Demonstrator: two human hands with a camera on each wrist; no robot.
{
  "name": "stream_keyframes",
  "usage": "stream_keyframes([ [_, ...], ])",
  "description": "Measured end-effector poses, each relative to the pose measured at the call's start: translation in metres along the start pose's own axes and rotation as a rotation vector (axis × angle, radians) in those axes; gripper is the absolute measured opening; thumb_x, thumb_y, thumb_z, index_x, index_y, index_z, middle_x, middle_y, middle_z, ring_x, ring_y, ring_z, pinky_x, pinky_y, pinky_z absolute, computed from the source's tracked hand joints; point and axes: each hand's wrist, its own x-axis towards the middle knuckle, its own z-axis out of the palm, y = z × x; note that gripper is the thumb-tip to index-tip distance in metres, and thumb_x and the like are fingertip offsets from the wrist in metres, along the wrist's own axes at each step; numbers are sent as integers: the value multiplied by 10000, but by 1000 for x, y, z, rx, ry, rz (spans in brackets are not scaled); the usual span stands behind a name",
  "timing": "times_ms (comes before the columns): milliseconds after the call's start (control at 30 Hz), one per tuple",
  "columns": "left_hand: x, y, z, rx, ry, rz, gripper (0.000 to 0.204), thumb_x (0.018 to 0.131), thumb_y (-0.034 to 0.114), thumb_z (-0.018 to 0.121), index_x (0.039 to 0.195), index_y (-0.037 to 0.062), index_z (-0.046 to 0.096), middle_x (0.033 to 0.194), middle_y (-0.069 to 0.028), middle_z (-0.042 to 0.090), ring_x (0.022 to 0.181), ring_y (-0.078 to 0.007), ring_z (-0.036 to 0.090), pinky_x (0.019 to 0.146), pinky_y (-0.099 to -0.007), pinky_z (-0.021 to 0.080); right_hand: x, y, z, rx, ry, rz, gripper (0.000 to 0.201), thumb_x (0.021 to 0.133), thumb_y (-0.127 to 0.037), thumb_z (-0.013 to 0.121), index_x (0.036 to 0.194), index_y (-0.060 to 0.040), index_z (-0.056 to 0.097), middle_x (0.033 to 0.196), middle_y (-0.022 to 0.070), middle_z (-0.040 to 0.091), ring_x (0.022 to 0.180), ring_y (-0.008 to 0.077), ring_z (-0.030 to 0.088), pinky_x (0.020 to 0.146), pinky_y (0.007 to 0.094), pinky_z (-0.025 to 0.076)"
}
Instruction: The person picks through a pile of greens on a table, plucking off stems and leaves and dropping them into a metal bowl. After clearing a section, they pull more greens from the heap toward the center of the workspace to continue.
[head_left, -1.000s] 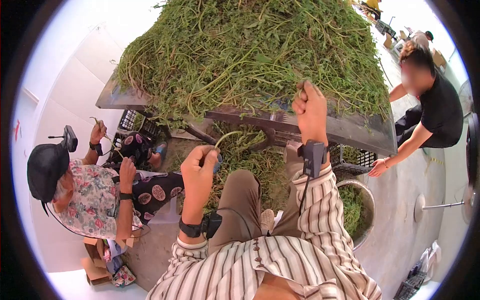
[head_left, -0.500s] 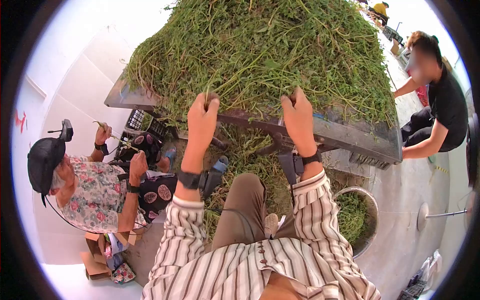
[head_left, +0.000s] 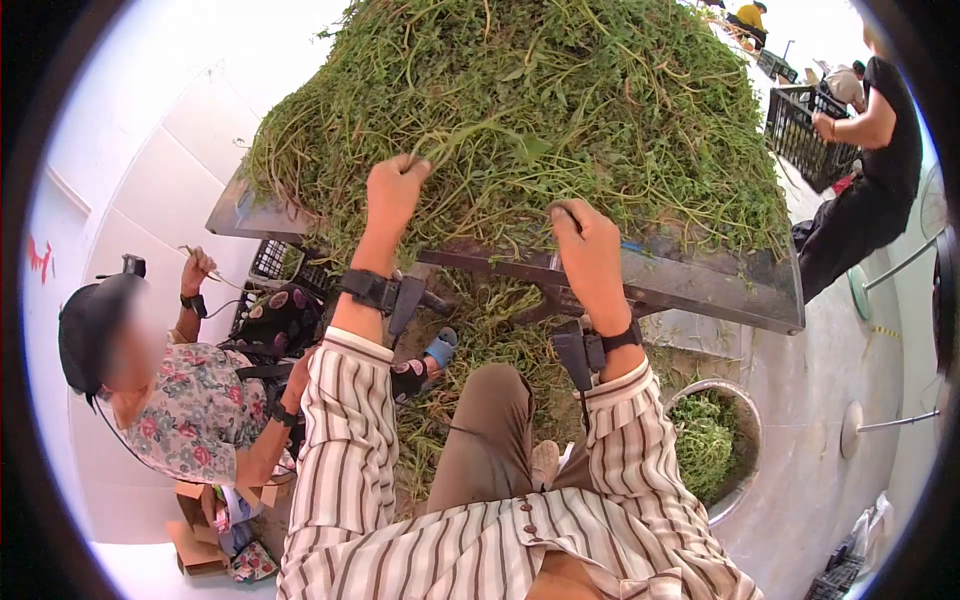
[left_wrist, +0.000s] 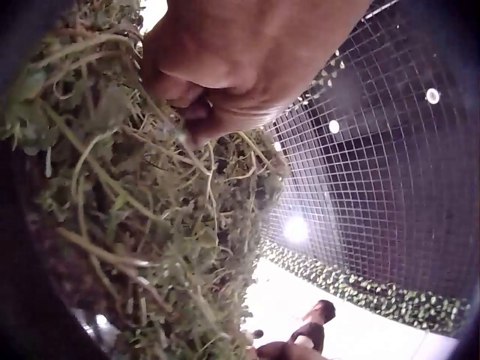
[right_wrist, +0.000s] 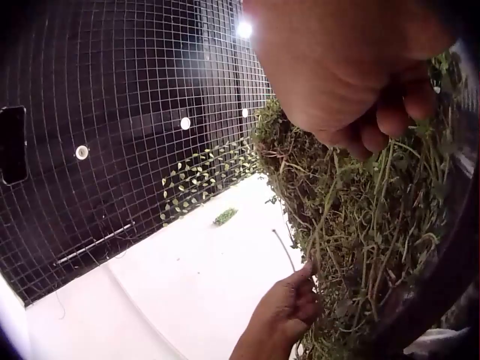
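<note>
A large heap of green leafy stems [head_left: 600,110] covers the dark table [head_left: 690,280] in front of me. My left hand [head_left: 393,200] is over the heap's near left side, thumb and forefinger pinching a thin green stem [head_left: 470,130] that reaches right to a blurred leaf. The left wrist view shows these fingers close against the tangled stems [left_wrist: 150,217]. My right hand [head_left: 590,255] is at the table's near edge with its fingers curled, and no stem shows between them. Its fingertips are partly hidden in the right wrist view.
A round tub [head_left: 745,400] with greens stands on the floor at my right. More stems [head_left: 480,340] lie under the table. A seated person [head_left: 180,400] is at left, by black crates [head_left: 275,262]. At right, another person [head_left: 885,170] is beside a black crate [head_left: 800,130].
My left hand rises from below the table edge to the heap; the stem it holds now extends right. My right hand has lowered slightly. The person at right has risen beside a crate.
</note>
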Motion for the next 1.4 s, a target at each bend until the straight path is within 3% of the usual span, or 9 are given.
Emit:
stream_keyframes([
  [167, 19, 28, -22, -451, -4, -189, 201, 847, 185, 613, 930, 9, 665, 623, 71, 436, 470, -28, 304, 415, -225, 221, 0, -2, 0, -29, -15, 27, 196, 855, -142, 520, 889, 35, 597, 655, 143, 545, 578, 214, 499, 574, 318, 401],
  [400, 11, 67, -22, -881, -146, -227, 174, 889, 173, 573, 946, 17, 625, 594, 77, 347, 470, -18, 289, 389, -184, 213, -1, 2, 12, 165, -74, 78, 225, 862, -176, 526, 898, 34, 600, 646, 85, 540, 585, 151, 493, 560, 288, 395],
  [533, -14, 74, -4, -803, -250, -172, 187, 885, 192, 580, 932, 18, 629, 597, 74, 363, 475, -16, 298, 394, -180, 204, -2, -4, 11, 654, -165, 224, 260, 878, -200, 535, 992, 27, 588, 625, 2, 498, 575, 65, 437, 512, 231, 362],
  [667, -45, 67, 14, -603, -357, -143, 179, 876, 194, 585, 890, 32, 660, 649, 64, 434, 508, -23, 328, 433, -187, 207, -2, -12, 9, 692, -112, 162, 301, 886, -211, 539, 1079, 19, 554, 624, -17, 464, 560, 45, 407, 486, 206, 334],
  [767, -64, 62, 28, -213, -314, 352, 180, 849, 194, 613, 928, 49, 687, 747, 26, 459, 666, -89, 430, 587, -241, 335, -3, -15, 7, 838, -45, 168, 325, 890, -222, 546, 1115, 13, 543, 634, -17, 459, 558, 53, 418, 484, 209, 345],
  [933, -91, 73, 30, -159, -295, 377, 202, 860, 199, 598, 979, 50, 665, 728, 22, 457, 670, -85, 431, 589, -242, 343, 0, -2, 1, 1049, -4, 184, 275, 919, -218, 516, 1060, 15, 553, 687, 3, 507, 558, 81, 455, 504, 237, 417],
  [1000, -101, 81, 24, -248, -75, 217, 217, 889, 170, 555, 1017, 14, 636, 701, 10, 461, 610, -81, 393, 560, -241, 339, 0, 0, -3, 1067, 33, 153, 258, 924, -205, 503, 1047, 17, 552, 701, 13, 522, 577, 87, 484, 523, 245, 442],
  [1200, -121, 67, 15, -551, -117, 30, 291, 922, 219, 519, 1039, -30, 614, 607, 80, 388, 455, 1, 260, 416, -182, 178, 7, 5, -19, 1247, 148, 23, 237, 944, -187, 456, 1035, 9, 554, 773, 52, 580, 700, 119, 582, 659, 287, 534],
  [1400, -132, 66, 25, -806, -247, -239, 321, 916, 245, 530, 1037, -45, 594, 610, 81, 393, 452, 7, 266, 396, -172, 182, 8, 7, -22, 1440, 89, 41, 233, 943, -168, 440, 1049, 15, 541, 856, 64, 592, 766, 148, 603, 751, 314, 542],
])
